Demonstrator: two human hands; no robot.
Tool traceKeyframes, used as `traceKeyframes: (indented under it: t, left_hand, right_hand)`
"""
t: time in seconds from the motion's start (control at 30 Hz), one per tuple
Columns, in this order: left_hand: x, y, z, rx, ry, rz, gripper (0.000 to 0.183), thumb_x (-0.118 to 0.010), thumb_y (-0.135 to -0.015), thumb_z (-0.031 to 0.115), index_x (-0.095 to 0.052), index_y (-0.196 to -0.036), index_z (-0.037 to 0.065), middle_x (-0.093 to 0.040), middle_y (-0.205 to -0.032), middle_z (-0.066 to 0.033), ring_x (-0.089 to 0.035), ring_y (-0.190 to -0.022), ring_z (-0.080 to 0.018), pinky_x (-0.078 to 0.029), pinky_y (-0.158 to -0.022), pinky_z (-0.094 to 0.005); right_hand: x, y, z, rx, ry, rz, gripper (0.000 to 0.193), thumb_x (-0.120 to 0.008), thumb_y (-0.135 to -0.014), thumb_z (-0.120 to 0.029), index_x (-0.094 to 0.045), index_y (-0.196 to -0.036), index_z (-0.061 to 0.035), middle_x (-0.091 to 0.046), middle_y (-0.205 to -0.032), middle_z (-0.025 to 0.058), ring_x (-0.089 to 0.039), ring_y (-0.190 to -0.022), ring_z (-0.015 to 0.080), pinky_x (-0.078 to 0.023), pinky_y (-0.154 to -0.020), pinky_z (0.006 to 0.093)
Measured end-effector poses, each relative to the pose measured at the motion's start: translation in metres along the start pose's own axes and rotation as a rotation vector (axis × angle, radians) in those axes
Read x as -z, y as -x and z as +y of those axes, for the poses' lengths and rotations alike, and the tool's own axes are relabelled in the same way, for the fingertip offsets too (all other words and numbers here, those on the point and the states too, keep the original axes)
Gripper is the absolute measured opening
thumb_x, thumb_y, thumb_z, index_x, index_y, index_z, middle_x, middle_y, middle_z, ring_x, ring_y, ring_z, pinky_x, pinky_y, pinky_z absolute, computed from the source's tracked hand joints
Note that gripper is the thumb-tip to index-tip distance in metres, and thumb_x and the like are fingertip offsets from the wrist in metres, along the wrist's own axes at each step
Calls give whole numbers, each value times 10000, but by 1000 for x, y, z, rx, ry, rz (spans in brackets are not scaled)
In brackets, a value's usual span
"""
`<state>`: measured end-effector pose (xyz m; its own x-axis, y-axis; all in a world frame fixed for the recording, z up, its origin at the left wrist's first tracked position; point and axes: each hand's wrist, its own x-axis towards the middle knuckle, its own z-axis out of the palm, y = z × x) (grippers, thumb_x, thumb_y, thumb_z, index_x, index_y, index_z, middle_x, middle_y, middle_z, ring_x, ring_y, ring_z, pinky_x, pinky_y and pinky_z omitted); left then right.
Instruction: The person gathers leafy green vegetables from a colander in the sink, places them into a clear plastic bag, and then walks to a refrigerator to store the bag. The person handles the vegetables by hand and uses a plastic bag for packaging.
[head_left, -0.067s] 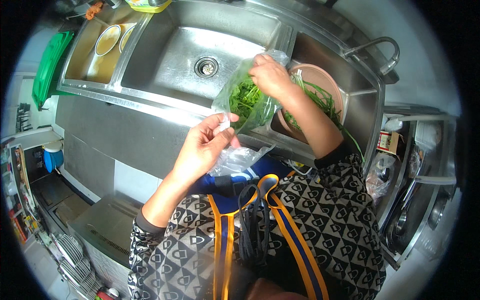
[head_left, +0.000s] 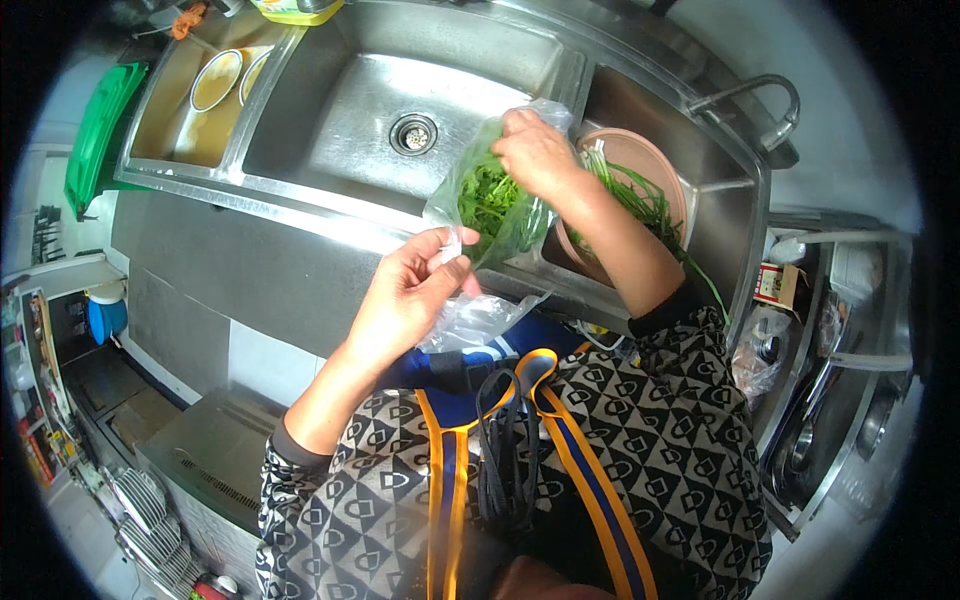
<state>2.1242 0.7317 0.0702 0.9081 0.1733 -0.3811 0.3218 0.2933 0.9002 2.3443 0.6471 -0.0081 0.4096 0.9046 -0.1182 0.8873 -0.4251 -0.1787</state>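
Over the sink point(head_left: 330, 110), the bag point(head_left: 530, 230) of greens point(head_left: 488, 198) is best kept taut, left hand point(head_left: 412, 285) pinching its near side, right hand point(head_left: 540, 155) curled at the far rim, on what I can't tell

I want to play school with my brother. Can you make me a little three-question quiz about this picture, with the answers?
1. True or false: the greens are inside the bag.

2. What colour is the bowl?
A) blue
B) pink
C) white

3. Which is closer to the tap: the left hand or the right hand?

Key: 1. True. 2. B. 3. The right hand.
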Motion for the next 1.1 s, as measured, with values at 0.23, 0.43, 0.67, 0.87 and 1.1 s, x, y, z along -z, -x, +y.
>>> traceKeyframes:
  t: [0.23,0.43,0.67,0.87,1.1]
  left_hand:
    - [1,-2,-5,-16,12,17,264,-496,-903,63,-529,-1161,17,-599,-730,-2,-457,-636,-9,-335,-544,-159]
    - [4,-4,-8,-11,40,10,259,-501,-906,71,-532,-1158,21,-598,-731,-1,-457,-642,-11,-338,-548,-164]
    - [2,-2,-5,9,43,9,258,-499,-912,80,-531,-1162,21,-596,-734,-7,-488,-670,-26,-370,-590,-166]
    - [4,-1,-2,5,90,-4,261,-493,-915,81,-526,-1164,11,-596,-739,-13,-491,-667,-34,-374,-602,-170]
    - [4,-5,-1,7,113,11,261,-491,-913,79,-527,-1162,7,-601,-752,-21,-491,-660,-36,-374,-604,-171]
  right_hand:
    - [19,2,-2,-200,-77,-91,333,-528,-744,4,-618,-1049,-91,-604,-1046,190,-591,-985,321,-465,-811,428]
    - [33,39,-12,16,-310,-10,190,-577,-771,-62,-605,-959,-56,-620,-995,170,-611,-900,317,-473,-790,410]
    - [15,37,-9,-79,157,-54,148,-536,-739,-87,-680,-745,-52,-655,-788,140,-647,-793,285,-499,-686,386]
    - [37,52,-11,-75,-125,250,75,-538,-786,-133,-568,-792,-65,-625,-818,113,-626,-781,301,-470,-644,437]
    - [39,48,4,-480,-85,770,434,-670,-734,-353,-583,-1082,-109,-639,-910,88,-619,-836,311,-462,-786,433]
